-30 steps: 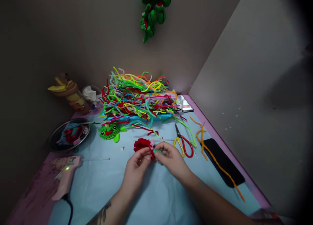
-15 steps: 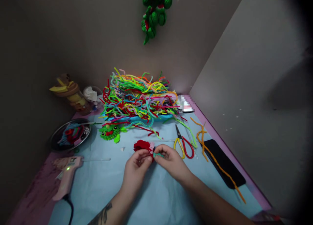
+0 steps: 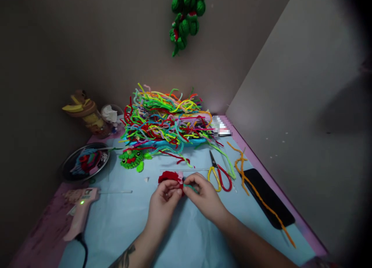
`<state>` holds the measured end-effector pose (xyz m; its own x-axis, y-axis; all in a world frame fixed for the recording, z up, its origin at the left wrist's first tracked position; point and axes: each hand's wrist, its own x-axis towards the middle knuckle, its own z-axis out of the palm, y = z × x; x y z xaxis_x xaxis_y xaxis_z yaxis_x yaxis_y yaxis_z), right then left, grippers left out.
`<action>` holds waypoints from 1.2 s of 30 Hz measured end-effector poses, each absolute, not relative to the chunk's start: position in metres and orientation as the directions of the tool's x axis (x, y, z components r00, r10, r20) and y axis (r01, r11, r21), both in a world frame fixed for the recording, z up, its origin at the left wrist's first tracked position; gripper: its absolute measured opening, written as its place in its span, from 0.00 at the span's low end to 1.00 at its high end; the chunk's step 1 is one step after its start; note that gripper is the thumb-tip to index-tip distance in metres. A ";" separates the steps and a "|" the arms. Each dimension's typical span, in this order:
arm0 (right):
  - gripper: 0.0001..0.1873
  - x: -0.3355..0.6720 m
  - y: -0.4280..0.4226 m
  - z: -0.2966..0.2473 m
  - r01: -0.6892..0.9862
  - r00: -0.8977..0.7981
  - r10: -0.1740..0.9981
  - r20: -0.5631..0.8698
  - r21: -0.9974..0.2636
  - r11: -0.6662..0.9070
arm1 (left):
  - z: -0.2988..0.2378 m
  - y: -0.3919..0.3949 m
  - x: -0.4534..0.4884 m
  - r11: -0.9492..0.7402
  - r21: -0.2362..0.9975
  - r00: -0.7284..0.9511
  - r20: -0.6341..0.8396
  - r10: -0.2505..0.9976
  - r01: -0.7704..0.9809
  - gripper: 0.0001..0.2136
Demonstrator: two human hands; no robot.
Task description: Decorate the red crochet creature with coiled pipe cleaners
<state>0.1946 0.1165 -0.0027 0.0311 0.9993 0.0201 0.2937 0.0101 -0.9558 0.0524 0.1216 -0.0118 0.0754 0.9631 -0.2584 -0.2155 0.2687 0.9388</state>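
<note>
My left hand pinches a fuzzy red pipe-cleaner flower just above the light blue mat. My right hand meets it from the right, its fingertips closed on a short teal pipe-cleaner piece at the flower's base. Both hands are closed and touch each other at the fingertips. Part of the flower is hidden behind my left fingers.
A big heap of coloured pipe cleaners lies behind. Scissors, orange pipe cleaners and a black phone lie at the right. A pink glue gun, a metal dish and a green frog figure are at the left.
The view has tilted slightly, so everything sits a little lower in the frame. My hands have closed in tighter on the flower, covering more of it.
</note>
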 end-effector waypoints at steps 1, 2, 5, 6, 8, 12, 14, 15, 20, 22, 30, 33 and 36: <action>0.02 0.194 0.117 -0.003 0.297 0.035 0.999 0.017 -0.955 0.006 | -0.012 0.121 0.052 0.264 0.941 0.075 -0.254 0.964 -0.211 0.11; 0.02 0.194 0.117 -0.003 0.293 0.035 0.999 0.014 -0.956 0.003 | -0.012 0.121 0.052 0.259 0.943 0.074 -0.248 0.966 -0.208 0.11; 0.01 0.194 0.117 -0.003 0.224 0.012 1.000 -0.016 -0.974 -0.019 | -0.014 0.121 0.052 0.254 0.944 0.065 -0.246 0.967 -0.213 0.11; 0.02 0.194 0.117 -0.003 0.178 -0.007 0.999 -0.041 -0.983 -0.039 | -0.014 0.121 0.052 0.262 0.939 0.063 -0.254 0.965 -0.222 0.11; 0.04 0.195 0.117 -0.002 0.073 -0.060 0.993 -0.102 -0.993 -0.098 | -0.014 0.121 0.051 0.287 0.926 0.061 -0.281 0.958 -0.245 0.14; 0.08 0.197 0.118 0.002 -0.018 -0.124 0.977 -0.172 -0.984 -0.176 | -0.012 0.120 0.051 0.321 0.909 0.051 -0.319 0.946 -0.267 0.17; 0.08 0.197 0.119 0.003 -0.017 -0.123 0.977 -0.173 -0.984 -0.177 | -0.012 0.120 0.051 0.321 0.909 0.044 -0.321 0.946 -0.266 0.17; 0.08 0.198 0.119 0.003 -0.018 -0.121 0.978 -0.168 -0.985 -0.171 | -0.012 0.120 0.051 0.320 0.910 0.042 -0.321 0.946 -0.264 0.17; 0.07 0.199 0.120 0.002 -0.010 -0.127 0.980 -0.157 -0.987 -0.159 | -0.016 0.120 0.050 0.323 0.914 0.045 -0.322 0.946 -0.246 0.17; 0.08 0.201 0.120 0.002 -0.017 -0.156 0.965 -0.209 -0.977 -0.214 | -0.017 0.120 0.049 0.317 0.917 0.048 -0.315 0.948 -0.241 0.16; 0.10 0.201 0.117 -0.001 -0.018 -0.180 0.946 -0.268 -0.961 -0.276 | -0.018 0.121 0.049 0.289 0.920 0.082 -0.277 0.957 -0.267 0.13; 0.09 0.198 0.116 0.000 -0.007 -0.162 0.960 -0.228 -0.973 -0.232 | -0.018 0.122 0.048 0.296 0.914 0.074 -0.287 0.955 -0.277 0.13; 0.07 0.196 0.114 0.000 0.038 -0.167 0.977 -0.132 -0.991 -0.128 | -0.017 0.124 0.048 0.300 0.912 0.063 -0.295 0.954 -0.281 0.12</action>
